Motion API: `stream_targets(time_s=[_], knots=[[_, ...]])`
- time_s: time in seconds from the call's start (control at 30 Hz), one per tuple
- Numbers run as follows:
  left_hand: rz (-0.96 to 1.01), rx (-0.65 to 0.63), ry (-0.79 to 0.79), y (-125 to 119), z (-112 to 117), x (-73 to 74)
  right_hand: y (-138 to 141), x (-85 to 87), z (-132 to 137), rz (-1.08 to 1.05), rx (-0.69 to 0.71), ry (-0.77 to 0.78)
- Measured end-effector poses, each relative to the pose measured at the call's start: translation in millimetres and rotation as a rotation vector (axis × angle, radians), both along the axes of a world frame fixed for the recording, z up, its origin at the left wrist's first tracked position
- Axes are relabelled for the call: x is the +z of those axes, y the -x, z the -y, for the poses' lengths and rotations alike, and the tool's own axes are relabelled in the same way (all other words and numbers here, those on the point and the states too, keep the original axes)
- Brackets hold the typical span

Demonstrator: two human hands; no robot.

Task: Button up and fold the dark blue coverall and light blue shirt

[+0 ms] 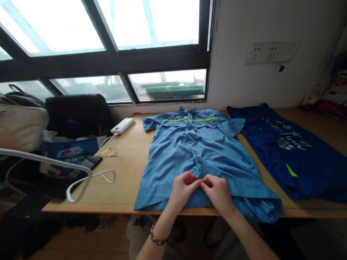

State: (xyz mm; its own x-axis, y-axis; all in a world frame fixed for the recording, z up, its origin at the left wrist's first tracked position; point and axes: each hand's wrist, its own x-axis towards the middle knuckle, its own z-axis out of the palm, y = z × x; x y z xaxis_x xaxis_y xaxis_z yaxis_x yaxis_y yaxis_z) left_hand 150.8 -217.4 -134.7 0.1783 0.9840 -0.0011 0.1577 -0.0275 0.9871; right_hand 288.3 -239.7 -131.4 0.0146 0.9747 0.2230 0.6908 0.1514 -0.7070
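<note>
A light blue short-sleeved work shirt [176, 155] with yellow-green piping lies front up on the table, collar toward the window. Its upper front is closed, while the lower placket gapes a little. At the bottom of that placket, my left hand [185, 184] pinches the cloth between thumb and fingers. My right hand [215, 187] pinches the same edge from the other side, its fingertips nearly touching those of the left. Whether a button sits between the fingers is hidden. The shirt's lower right corner hangs past the table's front edge.
To the right lies a dark blue garment [292, 155] with white print. A white power bank [123, 125] with a white cable [104, 168] rests on the wooden table [127, 159]. Bags, including a blue printed one [70, 151], crowd the left side. Windows and a wall stand behind.
</note>
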Motion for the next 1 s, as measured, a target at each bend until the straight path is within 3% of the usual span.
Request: stream_targets(time_s=[0.1,0.2,0.67,1.0], knots=[[-0.031,0.024,-0.037,-1,0,-1.6,2,-3.7,2,0.192,-0.011,-0.13],[-0.005,0.036,-0.052,-2,0,0.7,4,-5.1,3,0.229,0.047,-0.203],[0.415,0.101,0.273,9,-5,-0.3,0,-1.6,3,-0.058,0.163,-0.253],[0.458,0.16,0.314,8,-6,4.2,3,4.0,1,-0.182,0.111,-0.276]])
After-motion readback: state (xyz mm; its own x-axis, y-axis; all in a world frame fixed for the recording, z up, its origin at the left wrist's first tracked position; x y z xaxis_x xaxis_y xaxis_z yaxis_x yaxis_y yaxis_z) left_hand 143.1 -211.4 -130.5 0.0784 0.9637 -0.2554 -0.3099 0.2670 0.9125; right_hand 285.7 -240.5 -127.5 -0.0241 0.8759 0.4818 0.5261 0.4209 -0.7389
